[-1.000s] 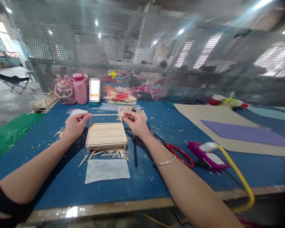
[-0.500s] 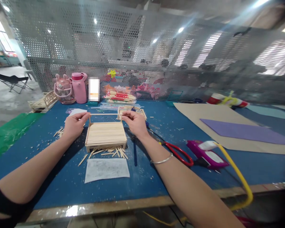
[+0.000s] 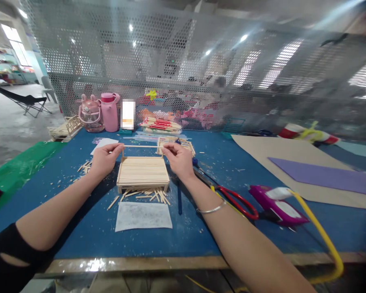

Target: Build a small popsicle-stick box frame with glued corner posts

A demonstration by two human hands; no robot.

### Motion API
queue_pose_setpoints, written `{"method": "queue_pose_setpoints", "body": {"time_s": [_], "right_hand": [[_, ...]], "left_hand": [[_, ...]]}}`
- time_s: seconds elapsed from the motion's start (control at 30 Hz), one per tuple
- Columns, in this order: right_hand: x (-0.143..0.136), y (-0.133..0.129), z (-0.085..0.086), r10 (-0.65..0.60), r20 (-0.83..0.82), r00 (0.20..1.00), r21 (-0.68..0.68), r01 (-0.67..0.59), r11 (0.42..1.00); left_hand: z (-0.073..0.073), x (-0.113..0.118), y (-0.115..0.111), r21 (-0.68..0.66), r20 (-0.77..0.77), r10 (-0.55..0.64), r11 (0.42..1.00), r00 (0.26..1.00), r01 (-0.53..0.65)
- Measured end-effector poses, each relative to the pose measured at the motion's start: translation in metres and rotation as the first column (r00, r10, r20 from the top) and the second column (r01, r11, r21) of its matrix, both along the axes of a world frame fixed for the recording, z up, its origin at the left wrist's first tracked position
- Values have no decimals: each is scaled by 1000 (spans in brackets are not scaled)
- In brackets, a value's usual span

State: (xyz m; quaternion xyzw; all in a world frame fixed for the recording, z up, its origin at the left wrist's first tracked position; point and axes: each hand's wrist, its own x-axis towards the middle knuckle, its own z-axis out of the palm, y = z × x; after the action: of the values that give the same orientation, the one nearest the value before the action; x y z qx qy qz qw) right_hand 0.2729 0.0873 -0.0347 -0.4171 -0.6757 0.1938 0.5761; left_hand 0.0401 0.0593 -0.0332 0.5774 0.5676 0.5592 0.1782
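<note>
A thin wooden stick [image 3: 143, 146] spans level between my two hands, across the tops of two uprights at the back of a small bed-like wooden stick frame [image 3: 143, 171]. My left hand [image 3: 106, 158] pinches the stick's left end, fingertips by the left upright. At the other end, my right hand [image 3: 179, 159] pinches it between thumb and fingers near the right upright. Short loose sticks [image 3: 149, 195] lie in front of the frame, and a white sandpaper-like sheet [image 3: 144, 216] is nearest me.
Scissors with red handles [image 3: 239, 201] and a purple tool [image 3: 279, 205] with a yellow cord lie to the right. Behind stand a pink bottle [image 3: 110, 114], a clear-pink jug [image 3: 91, 116] and bundled sticks [image 3: 160, 125]. A purple sheet [image 3: 320, 175] rests on beige board.
The whole view has shifted slightly, so things appear further right. Both hands keep their pinch on the stick above the frame, with little visible movement relative to it.
</note>
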Motion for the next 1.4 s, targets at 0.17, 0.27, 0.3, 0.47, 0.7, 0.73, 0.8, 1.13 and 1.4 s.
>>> {"method": "queue_pose_setpoints", "body": {"time_s": [0.17, 0.27, 0.3, 0.47, 0.7, 0.73, 0.8, 1.13, 1.4], "right_hand": [[1, 1, 0, -7, 41, 999, 8, 7, 1000], [1, 1, -1, -2, 38, 999, -5, 3, 1000], [1, 1, 0, -4, 39, 999, -8, 4, 1000], [1, 1, 0, -10, 50, 999, -5, 11, 1000], [1, 1, 0, 5, 43, 999, -14, -5, 1000], [1, 1, 0, 10, 41, 999, -16, -9, 1000], [1, 0, 1, 12, 43, 999, -15, -12, 1000], [4, 3, -2, 38, 28, 999, -1, -38, 999], [2, 3, 0, 60, -121, 991, -111, -74, 991]], "left_hand": [[2, 0, -1, -39, 88, -34, 999, 996, 37], [3, 0, -1, -64, 125, -66, 995, 990, 75], [4, 0, -1, -79, 155, -77, 993, 985, 90], [6, 1, 0, -166, 426, -91, 970, 900, 177], [4, 1, 2, -135, 431, -136, 968, 892, 213], [4, 1, 2, -125, 413, -138, 970, 900, 206], [4, 1, 1, -115, 377, -130, 976, 917, 186], [1, 0, 2, -117, 258, -46, 990, 965, 79], [2, 0, 1, -93, 122, 4, 996, 993, 8]]}}
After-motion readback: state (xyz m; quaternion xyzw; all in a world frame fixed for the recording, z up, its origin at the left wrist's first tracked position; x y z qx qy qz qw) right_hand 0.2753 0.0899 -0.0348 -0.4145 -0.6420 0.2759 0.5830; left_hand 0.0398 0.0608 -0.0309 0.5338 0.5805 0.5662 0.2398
